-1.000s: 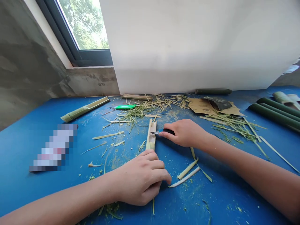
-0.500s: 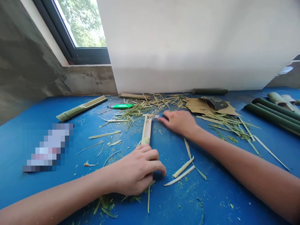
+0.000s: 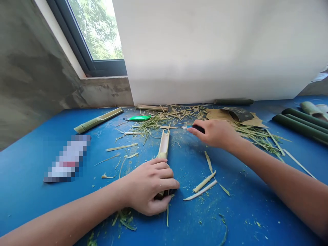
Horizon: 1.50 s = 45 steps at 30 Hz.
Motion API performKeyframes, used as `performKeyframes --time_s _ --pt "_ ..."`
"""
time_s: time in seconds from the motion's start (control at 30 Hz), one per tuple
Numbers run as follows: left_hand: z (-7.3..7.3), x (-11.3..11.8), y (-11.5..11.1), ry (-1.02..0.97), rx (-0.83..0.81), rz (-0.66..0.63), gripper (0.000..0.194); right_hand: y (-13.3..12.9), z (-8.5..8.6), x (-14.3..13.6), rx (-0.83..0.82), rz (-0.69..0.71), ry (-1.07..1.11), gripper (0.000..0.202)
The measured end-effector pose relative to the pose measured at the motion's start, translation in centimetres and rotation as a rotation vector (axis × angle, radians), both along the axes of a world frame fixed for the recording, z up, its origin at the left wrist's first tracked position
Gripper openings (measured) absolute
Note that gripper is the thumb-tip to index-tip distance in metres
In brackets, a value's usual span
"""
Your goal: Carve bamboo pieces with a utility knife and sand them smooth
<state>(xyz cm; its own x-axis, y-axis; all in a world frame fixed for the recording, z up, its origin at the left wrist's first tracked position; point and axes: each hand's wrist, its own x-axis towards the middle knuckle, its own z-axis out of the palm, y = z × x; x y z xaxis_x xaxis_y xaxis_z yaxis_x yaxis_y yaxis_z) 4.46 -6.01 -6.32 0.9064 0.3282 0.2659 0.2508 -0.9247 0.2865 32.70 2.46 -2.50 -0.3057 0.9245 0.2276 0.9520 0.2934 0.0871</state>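
Bamboo lies on the table, clasped by the curled left hand; the right hand, closed around a knife, is near its far end. Probably light, stiff and splintery, it seems best held at the near end.

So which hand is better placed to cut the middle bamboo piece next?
Probably the right hand: it grips the knife, its blade pointing left toward the far end of the middle bamboo piece. The left hand lies over that piece's near part, so it seems better suited to steadying it.
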Motion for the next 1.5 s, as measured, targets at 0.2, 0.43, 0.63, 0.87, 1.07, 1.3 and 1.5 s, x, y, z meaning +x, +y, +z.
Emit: performKeyframes --time_s 0.2,0.43,0.63,0.87,1.07,1.3,1.5 --pt "0.0 -0.3 0.5 0.020 0.042 -0.022 0.015 -0.6 -0.7 -0.7 -0.012 0.092 0.010 0.060" --pt "0.2 0.3 -0.2 0.042 0.025 -0.064 0.021 0.6 -1.7 0.4 -0.044 0.051 -0.020 0.062" --pt "0.3 0.0 -0.2 0.034 -0.030 -0.027 0.021 -0.8 -1.5 -1.5 -0.098 0.145 -0.028 0.059" --pt "-0.1 0.2 -0.1 0.030 -0.029 -0.026 0.019 -1.6 -1.4 -2.3 -0.167 0.218 -0.047 0.057" --pt "-0.2 1.1 -0.5 0.015 -0.037 -0.048 0.017 -3.0 -1.5 -3.8 -0.269 0.405 0.037 0.052" --pt "0.1 1.2 -0.9 0.046 -0.085 -0.068 0.019 -3.0 -2.1 -4.1 -0.299 0.413 0.030 0.050" --pt "0.5 1.3 -0.9 0.082 -0.057 -0.077 0.018 -1.2 -2.6 -3.6 -0.232 0.355 -0.035 0.058"
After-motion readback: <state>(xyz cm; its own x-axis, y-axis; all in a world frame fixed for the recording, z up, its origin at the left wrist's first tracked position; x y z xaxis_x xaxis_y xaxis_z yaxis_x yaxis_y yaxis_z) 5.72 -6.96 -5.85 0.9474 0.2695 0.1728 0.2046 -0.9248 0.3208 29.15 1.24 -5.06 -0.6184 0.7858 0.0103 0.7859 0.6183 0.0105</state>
